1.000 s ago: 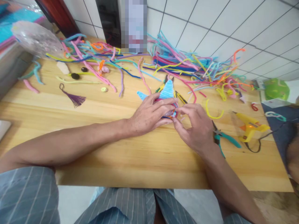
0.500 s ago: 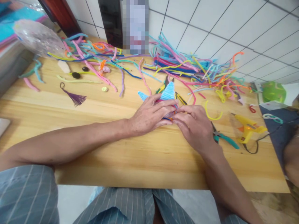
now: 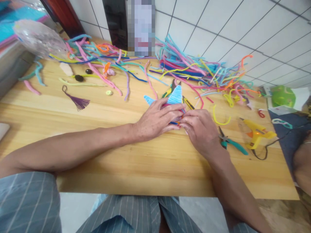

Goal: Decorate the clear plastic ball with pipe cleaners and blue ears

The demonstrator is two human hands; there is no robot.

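Observation:
A pipe-cleaner figure (image 3: 175,96) with light blue pointed parts sits at the middle of the table, largely covered by my hands. My left hand (image 3: 159,118) is wrapped over it from the left and holds it. My right hand (image 3: 200,127) has its thumb and fingers pinched at the figure's right edge, where orange and dark blue bits show. Just behind the figure lie pliers with yellow-green handles (image 3: 167,93) and a yellow cutter knife (image 3: 189,103). Teal-handled pliers (image 3: 234,145) rest right of my right hand.
Loose pipe cleaners (image 3: 184,69) are heaped along the wall. At the right are a yellow glue gun (image 3: 259,132) with its cord and a curved yellow pipe cleaner (image 3: 221,122). A purple tassel (image 3: 79,101) and a clear plastic bag (image 3: 40,38) lie left. A person's arm shows at the right edge.
My right hand's fingertips have shifted very slightly at the figure's edge. My left hand and the figure stay in place.

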